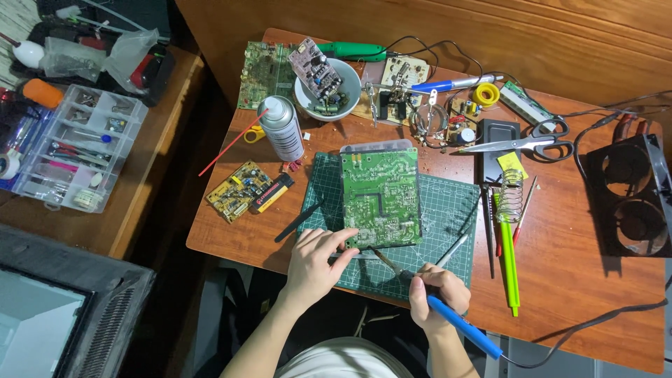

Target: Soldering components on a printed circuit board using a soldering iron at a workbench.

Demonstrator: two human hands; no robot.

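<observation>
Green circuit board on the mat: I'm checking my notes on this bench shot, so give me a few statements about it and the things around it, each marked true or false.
1. The left hand rests on the near left corner of the green circuit board. True.
2. The right hand holds a pair of scissors. False: it holds a blue-handled soldering iron; the scissors lie apart on the table.
3. The board lies on a green cutting mat. True.
4. The spray can lies on its side. False: it stands upright, left of the board.
5. The white bowl is empty. False: a small circuit board and parts sit in it.
</observation>
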